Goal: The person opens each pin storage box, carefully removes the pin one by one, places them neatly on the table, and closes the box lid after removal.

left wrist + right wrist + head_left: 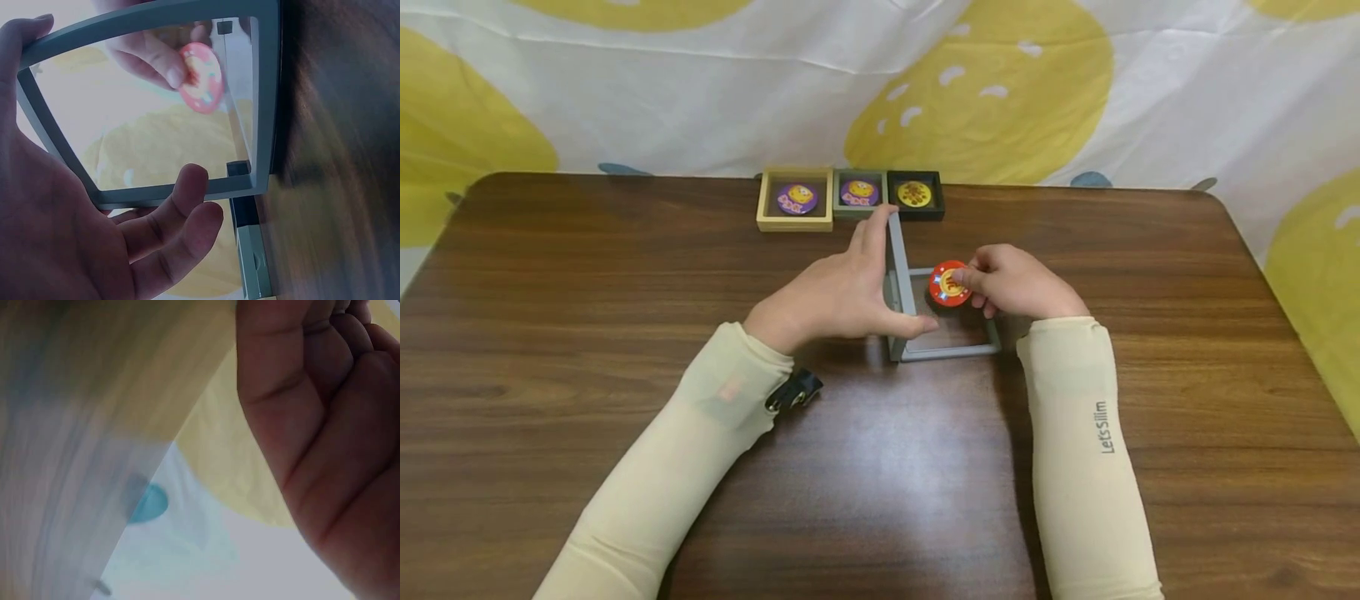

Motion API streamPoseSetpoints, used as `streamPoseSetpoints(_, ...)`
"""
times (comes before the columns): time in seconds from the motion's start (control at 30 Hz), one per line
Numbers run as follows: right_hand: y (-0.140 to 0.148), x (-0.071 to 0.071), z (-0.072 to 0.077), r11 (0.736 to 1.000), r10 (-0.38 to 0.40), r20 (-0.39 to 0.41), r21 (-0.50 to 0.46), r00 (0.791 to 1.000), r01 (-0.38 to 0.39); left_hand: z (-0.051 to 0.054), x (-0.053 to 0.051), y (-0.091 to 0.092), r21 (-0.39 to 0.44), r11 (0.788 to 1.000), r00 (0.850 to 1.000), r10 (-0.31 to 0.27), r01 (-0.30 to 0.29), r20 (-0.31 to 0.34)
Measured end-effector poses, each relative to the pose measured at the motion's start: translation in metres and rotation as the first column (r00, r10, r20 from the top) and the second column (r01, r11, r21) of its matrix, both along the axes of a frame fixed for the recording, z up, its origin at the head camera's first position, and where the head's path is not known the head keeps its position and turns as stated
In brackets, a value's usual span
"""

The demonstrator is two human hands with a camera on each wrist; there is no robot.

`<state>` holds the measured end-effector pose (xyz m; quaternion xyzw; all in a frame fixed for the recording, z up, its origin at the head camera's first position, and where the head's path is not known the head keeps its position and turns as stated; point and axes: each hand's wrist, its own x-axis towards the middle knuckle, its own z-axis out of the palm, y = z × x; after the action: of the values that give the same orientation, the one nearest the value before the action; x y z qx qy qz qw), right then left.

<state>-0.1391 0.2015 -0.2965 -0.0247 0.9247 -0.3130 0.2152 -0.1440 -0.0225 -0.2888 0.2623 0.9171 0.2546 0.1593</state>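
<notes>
In the head view I see the grey frame (951, 353) spread open on the table (625, 333), one half flat and the other standing up along its left edge; the left hand (831, 292) grips that standing half, and the right hand (1018, 282) pinches the red badge (950, 283) over the flat half, though I cannot tell whether the badge touches it. Beyond the grey frame sit the cream frame (795, 224), the green frame (850, 214) and the black frame (917, 213), side by side, the first two with purple badges (797, 199), the last with a yellow badge (913, 194). I count those three as done and the grey frame as partway: opened, its badge at hand, with placing and closing, I judge, left. From the left wrist I look through the grey frame's clear pane, and the red badge shows beyond it, held at the right hand's fingertips. From the right wrist I get only palm, table and patterned cloth (206, 456); that view shows me neither frame nor badge.
</notes>
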Motion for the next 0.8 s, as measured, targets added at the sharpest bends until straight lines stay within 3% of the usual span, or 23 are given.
streamPoseSetpoints(0.23, 0.038, 0.009, 0.007, 0.974, -0.179, -0.02, -0.145, 0.984, 0.174, 0.001, -0.001, 0.001, -0.019, 1.0, 1.0, -0.005, 0.005, 0.014)
streamPoseSetpoints(0.37, 0.048, 0.012, 0.008, 0.96, -0.225, -0.018, -0.173, 0.974, 0.219, 0.001, -0.002, 0.0, -0.029, 1.0, 1.0, -0.007, 0.008, 0.018)
streamPoseSetpoints(0.67, 0.054, 0.013, 0.009, 0.954, -0.256, -0.011, -0.165, 0.967, 0.251, 0.001, -0.002, 0.0, -0.034, 0.999, 1.0, -0.006, 0.007, 0.02)
streamPoseSetpoints(0.8, 0.067, 0.016, 0.006, 0.944, -0.314, -0.019, -0.115, 0.949, 0.31, 0.001, -0.002, 0.0, -0.035, 0.999, 1.0, -0.011, 0.011, 0.027)
